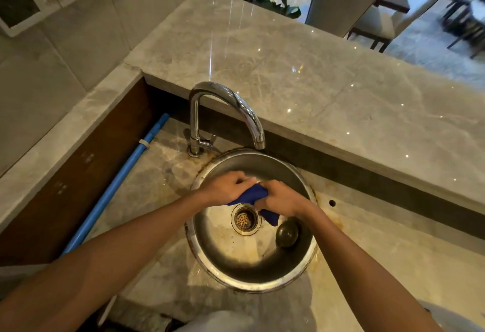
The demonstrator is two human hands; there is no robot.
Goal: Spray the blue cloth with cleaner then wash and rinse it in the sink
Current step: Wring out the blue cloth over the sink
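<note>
Your left hand (227, 187) and right hand (279, 199) both clench the bunched blue cloth (253, 195) above the round steel sink (309, 190), near its drain (246, 220). Chrome faucet (225, 111) apparently dry. Stained marble tabletop (380, 260); blue pipe (115, 184) along the left wall.

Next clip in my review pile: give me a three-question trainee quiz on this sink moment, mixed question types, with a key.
1. True or false: both the left hand and the right hand grip the dark blue cloth.
2. Multiple choice: the cloth is held over the A) grey marble counter B) round stainless steel sink C) blue plastic pipe.
3. Short answer: is water visibly running from the curved chrome faucet?

Key: 1 true. 2 B; the cloth hangs above the brass drain strainer, near a dark round stopper. 3 No stream is visible.
</note>
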